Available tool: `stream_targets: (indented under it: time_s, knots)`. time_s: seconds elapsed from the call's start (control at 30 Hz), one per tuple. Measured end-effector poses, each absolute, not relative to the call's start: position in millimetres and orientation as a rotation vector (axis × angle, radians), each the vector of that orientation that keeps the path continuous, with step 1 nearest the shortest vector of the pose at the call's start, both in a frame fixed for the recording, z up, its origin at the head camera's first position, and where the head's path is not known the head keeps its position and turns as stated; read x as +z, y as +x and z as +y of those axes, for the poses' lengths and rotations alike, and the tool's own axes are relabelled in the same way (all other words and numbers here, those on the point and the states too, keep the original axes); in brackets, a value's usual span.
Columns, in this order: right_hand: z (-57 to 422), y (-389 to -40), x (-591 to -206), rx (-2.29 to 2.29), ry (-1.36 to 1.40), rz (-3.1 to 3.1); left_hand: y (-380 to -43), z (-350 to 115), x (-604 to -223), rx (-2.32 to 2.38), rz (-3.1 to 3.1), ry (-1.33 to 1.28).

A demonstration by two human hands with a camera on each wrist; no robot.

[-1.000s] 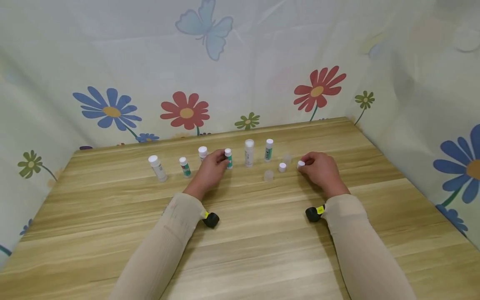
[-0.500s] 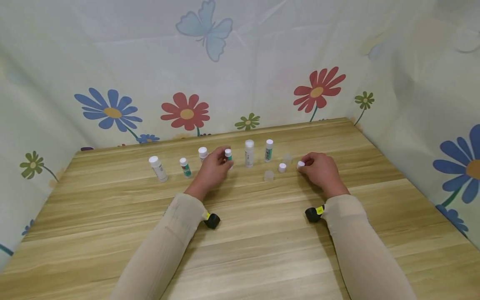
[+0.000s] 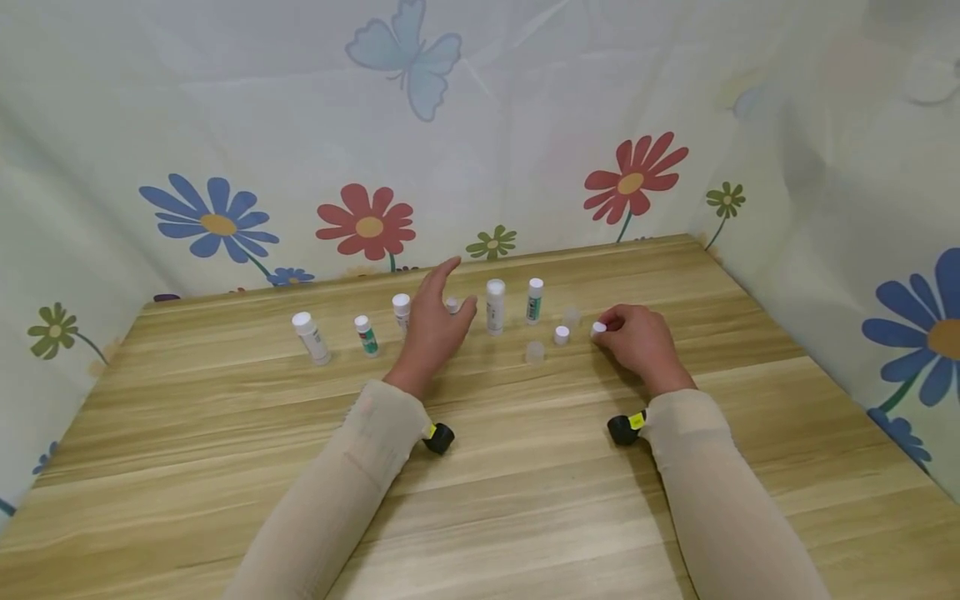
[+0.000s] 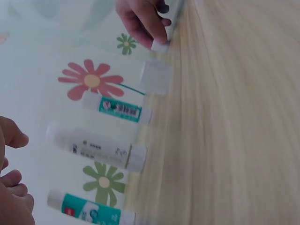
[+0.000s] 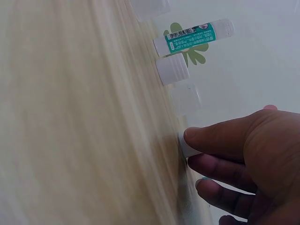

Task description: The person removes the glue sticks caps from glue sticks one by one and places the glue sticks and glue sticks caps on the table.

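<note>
Progress, as judged: lining-up looks mostly done, small stuff on the right less settled. Six white-topped cylindrical tubes upright on the wood-grain bench (image 3: 480, 500), roughly a row: tall white tube at the left end (image 3: 311, 338), short teal-labelled tube beside it (image 3: 367, 336), white tube partly behind the hand (image 3: 401, 310), teal-and-white tube by the left hand (image 4: 91, 209), tall white tube mid-row (image 3: 495, 307), teal-labelled tube at the right end (image 3: 534, 302). Right of these, loose: front frosted clear cap (image 3: 535, 353), rear frosted clear cap (image 3: 572, 317), short white ribbed cap (image 5: 172, 69).

Left hand (image 3: 433, 329): grip wide, thumb and fingers spread around the teal-and-white tube, holding nothing; no contact shows. That tube seems placed. Right hand (image 3: 643, 343): narrow grip, thumb and finger pinching a small white cylindrical cap (image 3: 597, 330) at bench level; whether it touches down, can't tell. Letting go of that one seems left. Whether any tube lacks its cap: can't tell.
</note>
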State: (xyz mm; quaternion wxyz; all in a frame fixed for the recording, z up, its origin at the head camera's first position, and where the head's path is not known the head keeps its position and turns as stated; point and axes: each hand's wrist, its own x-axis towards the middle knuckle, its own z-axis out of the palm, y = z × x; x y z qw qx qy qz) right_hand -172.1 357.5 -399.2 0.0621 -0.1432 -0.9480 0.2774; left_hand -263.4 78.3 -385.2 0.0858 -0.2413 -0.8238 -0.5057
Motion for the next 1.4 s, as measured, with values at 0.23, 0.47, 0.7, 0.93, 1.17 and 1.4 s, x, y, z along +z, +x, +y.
stream_targets:
  time_s: [0.23, 0.47, 0.7, 0.93, 1.17, 1.4]
  knots:
    - [356, -174, -399, 0.833, -0.411, -2.869, -254, 92, -378, -1.632, -2.426, -0.772]
    - [356, -176, -402, 0.821, -0.398, -2.873, -256, 102, -389, -1.709, -2.480, -0.752]
    - [354, -176, -400, 0.813, -0.393, -2.866, -255, 107, -399, -1.682, -2.530, -0.750]
    - [353, -174, -400, 0.807, -0.412, -2.871, -258, 114, -405, -1.661, -2.564, -0.688]
    - [356, -174, -401, 0.808, -0.414, -2.865, -260, 116, -408, -1.731, -2.605, -0.667]
    - [357, -172, -400, 0.800, -0.430, -2.872, -262, 118, -410, -1.767, -2.610, -0.663]
